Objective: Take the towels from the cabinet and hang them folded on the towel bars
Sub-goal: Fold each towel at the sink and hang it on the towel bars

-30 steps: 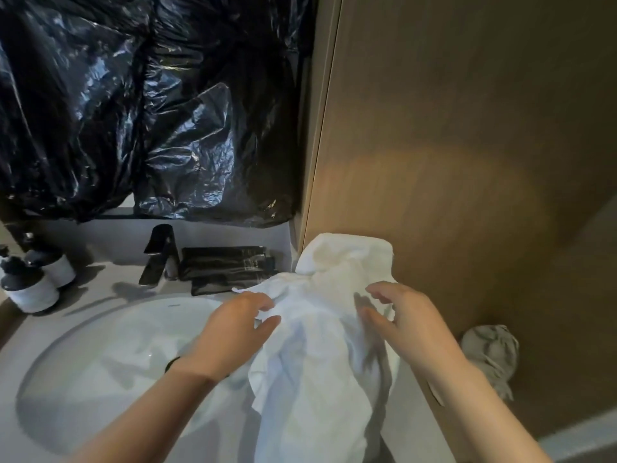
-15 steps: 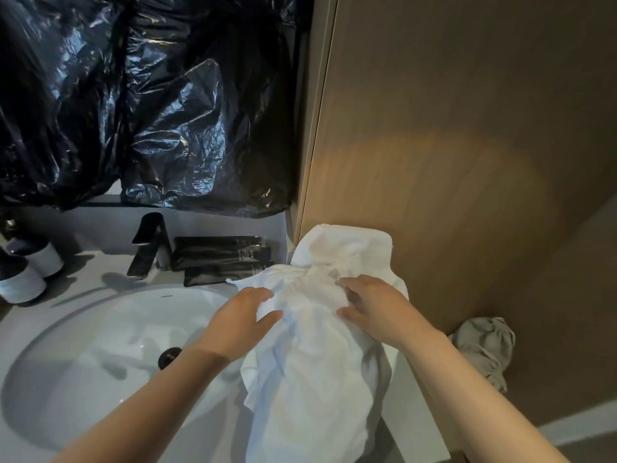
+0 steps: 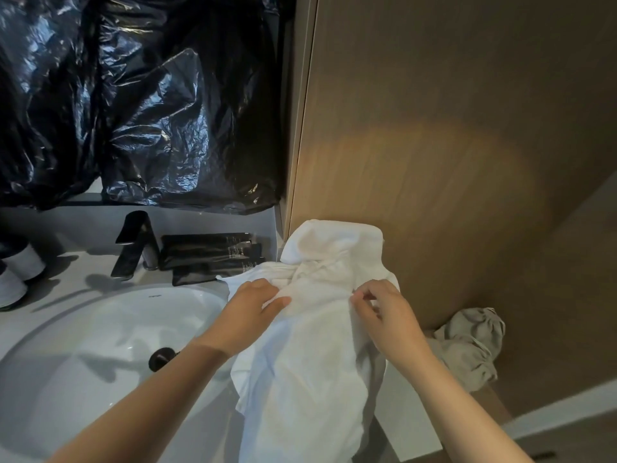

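Sink [image 3: 100, 329] on the left. Left hand [image 3: 253, 305] grips a bunched fold of the white towel [image 3: 310, 355], draped off the desk's [image 3: 90, 265] right end by the wood panel [image 3: 434, 162]. Right hand [image 3: 389, 315] pinches its edge. Risk: the uneven bunch slides into the sink or hangs crooked.

Quick tally of what I had in front of me: one white towel [image 3: 310, 362], though it was so bunched up I couldn't swear it wasn't two. Two hands, my left hand [image 3: 253, 305] and right hand [image 3: 387, 315]. One sink [image 3: 100, 329], one black faucet [image 3: 133, 248], one drain plug [image 3: 162, 358]. Two white bottles [image 3: 25, 262]. Three black tubes [image 3: 207, 248], I think. One grey cloth [image 3: 470, 345].
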Action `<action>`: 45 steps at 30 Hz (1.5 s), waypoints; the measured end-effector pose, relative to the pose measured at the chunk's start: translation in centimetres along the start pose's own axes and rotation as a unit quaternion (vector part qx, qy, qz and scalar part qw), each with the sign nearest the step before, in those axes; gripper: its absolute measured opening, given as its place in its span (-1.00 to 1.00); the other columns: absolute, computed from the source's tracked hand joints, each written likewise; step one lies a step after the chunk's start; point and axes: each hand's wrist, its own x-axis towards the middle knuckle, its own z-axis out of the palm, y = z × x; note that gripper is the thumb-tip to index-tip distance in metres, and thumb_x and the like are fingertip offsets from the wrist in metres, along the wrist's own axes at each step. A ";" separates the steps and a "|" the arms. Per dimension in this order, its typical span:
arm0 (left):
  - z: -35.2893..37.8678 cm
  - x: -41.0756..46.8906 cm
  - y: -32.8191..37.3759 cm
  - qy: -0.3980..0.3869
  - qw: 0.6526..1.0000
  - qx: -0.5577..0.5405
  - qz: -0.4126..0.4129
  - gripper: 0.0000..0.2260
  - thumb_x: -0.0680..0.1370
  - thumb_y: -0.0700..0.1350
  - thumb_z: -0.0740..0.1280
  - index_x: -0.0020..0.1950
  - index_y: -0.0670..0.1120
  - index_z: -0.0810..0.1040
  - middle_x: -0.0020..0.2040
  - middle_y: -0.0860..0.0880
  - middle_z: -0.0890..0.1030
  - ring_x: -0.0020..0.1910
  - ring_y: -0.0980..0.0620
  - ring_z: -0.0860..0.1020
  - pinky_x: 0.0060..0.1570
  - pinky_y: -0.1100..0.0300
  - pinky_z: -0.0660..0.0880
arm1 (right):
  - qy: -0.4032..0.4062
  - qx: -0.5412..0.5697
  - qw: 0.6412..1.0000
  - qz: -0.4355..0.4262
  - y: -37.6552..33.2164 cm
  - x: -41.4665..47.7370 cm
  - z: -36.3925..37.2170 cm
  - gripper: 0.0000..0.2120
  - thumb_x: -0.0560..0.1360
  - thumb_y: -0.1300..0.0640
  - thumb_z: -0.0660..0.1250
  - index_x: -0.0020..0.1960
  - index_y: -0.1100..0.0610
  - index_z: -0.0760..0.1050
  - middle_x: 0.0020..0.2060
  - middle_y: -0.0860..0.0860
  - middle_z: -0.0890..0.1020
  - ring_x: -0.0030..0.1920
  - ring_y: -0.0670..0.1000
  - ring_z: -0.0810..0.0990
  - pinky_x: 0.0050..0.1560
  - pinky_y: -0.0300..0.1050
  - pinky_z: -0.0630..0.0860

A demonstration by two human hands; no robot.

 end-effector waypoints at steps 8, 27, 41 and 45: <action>-0.6 -1.9 0.9 0.015 0.999 -0.034 0.000 -0.69 0.66 0.02 0.14 -0.14 -0.13 0.49 -0.23 0.00 0.56 -0.18 0.00 0.50 -0.11 0.15 0.42 | -0.013 0.056 0.992 0.111 2.1 -2.2 1.5 -0.67 0.50 -0.08 0.40 -0.31 0.08 0.43 -0.38 0.04 0.56 -0.37 -0.08 0.48 -0.35 -0.35 0.35; -11.2 0.9 9.6 0.233 0.953 -0.100 0.164 -0.63 0.63 0.01 0.18 -0.35 -0.07 0.28 -0.43 0.05 0.30 -0.42 0.13 0.28 -0.39 0.28 0.22 | 0.159 0.254 0.947 -0.115 -12.8 4.8 -12.0 -0.67 0.60 0.04 0.28 -0.34 0.04 0.46 -0.46 -0.16 0.45 -0.35 -0.11 0.43 -0.29 -0.30 0.37; -4.7 0.3 6.5 0.057 0.998 0.015 0.034 -0.67 0.44 0.16 0.43 -0.25 -0.10 0.55 -0.26 -0.04 0.57 -0.25 0.04 0.51 -0.32 0.23 0.31 | 0.112 0.259 0.959 0.025 -7.9 6.5 -7.3 -0.74 0.54 0.14 0.36 -0.26 0.28 0.56 -0.46 -0.06 0.55 -0.42 -0.13 0.51 -0.33 -0.29 0.44; -3.6 0.2 5.8 0.051 0.997 -0.050 0.002 -0.63 0.49 0.08 0.41 -0.32 -0.18 0.50 -0.34 -0.11 0.53 -0.36 0.04 0.48 -0.33 0.19 0.33 | 0.052 0.190 0.976 0.087 -4.8 1.7 -5.8 -0.71 0.52 -0.09 0.36 0.08 0.11 0.58 -0.04 -0.02 0.63 -0.07 -0.04 0.62 -0.05 -0.13 0.57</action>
